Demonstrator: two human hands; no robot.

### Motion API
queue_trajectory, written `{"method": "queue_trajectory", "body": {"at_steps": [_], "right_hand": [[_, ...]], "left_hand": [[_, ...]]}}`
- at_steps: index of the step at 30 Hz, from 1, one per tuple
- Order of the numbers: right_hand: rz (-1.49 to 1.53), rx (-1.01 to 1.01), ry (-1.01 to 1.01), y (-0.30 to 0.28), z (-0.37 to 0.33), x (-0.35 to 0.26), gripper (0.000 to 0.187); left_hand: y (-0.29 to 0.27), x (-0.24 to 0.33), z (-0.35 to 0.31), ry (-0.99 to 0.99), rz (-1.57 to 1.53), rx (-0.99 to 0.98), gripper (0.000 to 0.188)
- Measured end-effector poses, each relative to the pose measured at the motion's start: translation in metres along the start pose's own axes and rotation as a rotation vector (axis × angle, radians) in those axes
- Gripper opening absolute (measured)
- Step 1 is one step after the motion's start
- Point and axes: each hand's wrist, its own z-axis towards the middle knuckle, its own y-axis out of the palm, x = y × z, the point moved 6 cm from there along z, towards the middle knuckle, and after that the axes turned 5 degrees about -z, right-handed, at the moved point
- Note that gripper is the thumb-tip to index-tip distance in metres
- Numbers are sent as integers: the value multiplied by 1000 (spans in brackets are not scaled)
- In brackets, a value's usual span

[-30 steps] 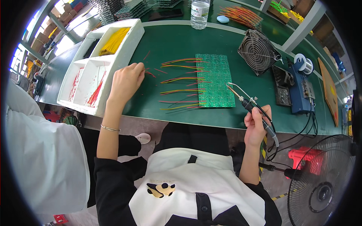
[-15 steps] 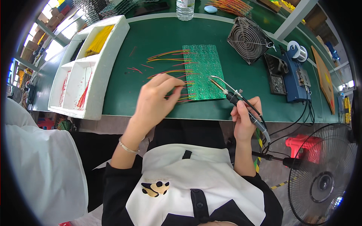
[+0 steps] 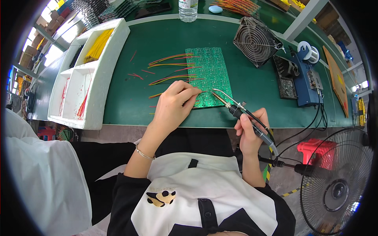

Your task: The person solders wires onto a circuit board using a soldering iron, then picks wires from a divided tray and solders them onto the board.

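A green circuit board panel [image 3: 214, 65] lies on the green bench, with red, yellow and black wires [image 3: 167, 60] sticking out past its left edge. My left hand [image 3: 177, 103] is over the board's lower left part, thumb and forefinger pinching a thin red wire [image 3: 203, 91] whose end rests over the board. In my right hand [image 3: 252, 128] is a soldering iron [image 3: 236, 111] with a thin curved metal tube fixed alongside it. The iron's tip is above the board, just right of the wire's end; whether they touch I cannot tell.
A white foam box [image 3: 108, 67] with yellow, black and red wires stands at the left. Behind the board are a bottle [image 3: 188, 11] and a small square fan [image 3: 258, 41]. A blue soldering station [image 3: 309, 78] with a solder spool [image 3: 309, 52] is at right. A person's white sleeve [image 3: 43, 177] shows at left.
My left hand has moved right, over the board, bringing the red wire inward. The soldering iron has shifted slightly left and down, so its tip is closer to my left fingers.
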Motion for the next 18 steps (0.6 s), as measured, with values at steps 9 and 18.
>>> {"method": "queue_trajectory", "body": {"at_steps": [9, 18], "right_hand": [[-23, -3, -9, 3, -1, 0, 22], [-60, -1, -15, 3, -2, 0, 22]], "left_hand": [[0, -3, -3, -8, -13, 13, 15], [0, -5, -4, -25, -33, 18, 15]]}}
